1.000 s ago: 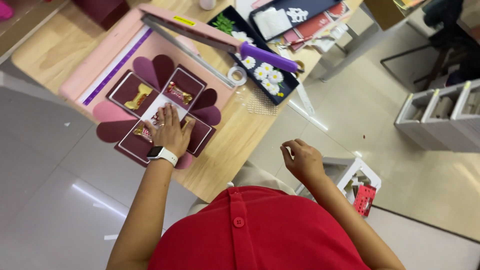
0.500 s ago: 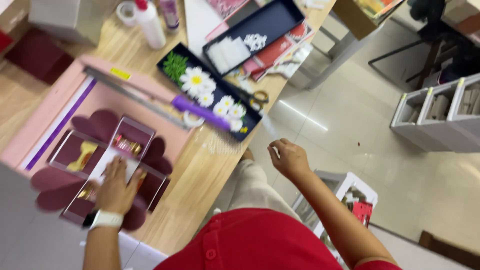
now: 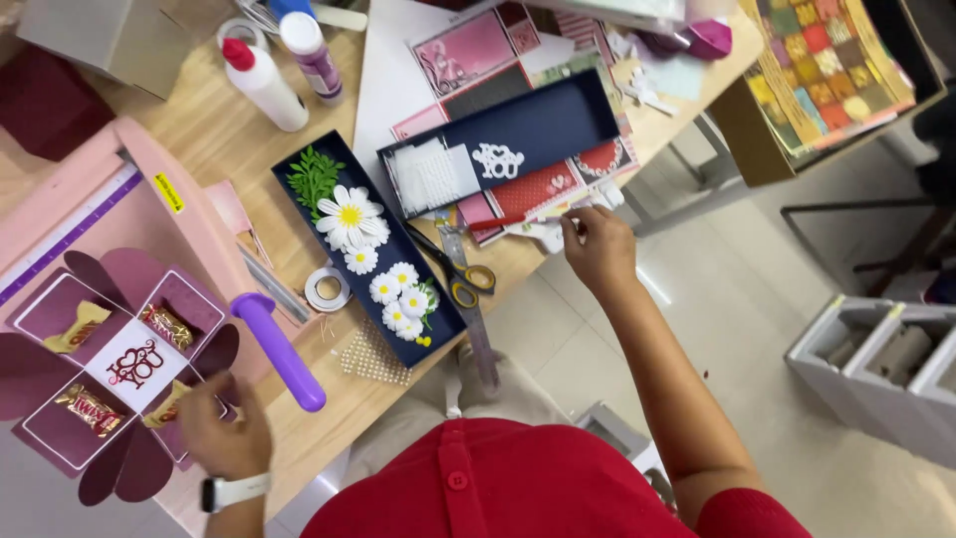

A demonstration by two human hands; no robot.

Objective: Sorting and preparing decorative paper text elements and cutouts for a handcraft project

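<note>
My left hand [image 3: 227, 430], with a white watch on the wrist, rests on the lower right corner of an unfolded maroon box card [image 3: 60, 309]. Its curled fingers lie over a gold-wrapped candy [image 3: 164, 403]; the grip itself is hidden. The card holds more wrapped candies [image 3: 164, 324] around a white centre square. My right hand [image 3: 597, 247] reaches out to the table's right edge and pinches a small white paper piece [image 3: 550, 231] among loose cutouts, beside a red and white card [image 3: 543, 184].
A purple-handled tool [image 3: 279, 349] lies on the pink paper trimmer [image 3: 149, 189]. A dark tray of paper daisies [image 3: 368, 249], scissors [image 3: 460, 274], a tape roll [image 3: 327, 289], a navy box lid [image 3: 518, 139] and glue bottles [image 3: 264, 85] crowd the wooden table [image 3: 209, 130]. White shelf bins [image 3: 876, 369] stand on the floor at right.
My right hand rose from beside my lap to the cutouts at the table edge. My left hand slid from the card's middle to its lower right corner. The view shifted right.
</note>
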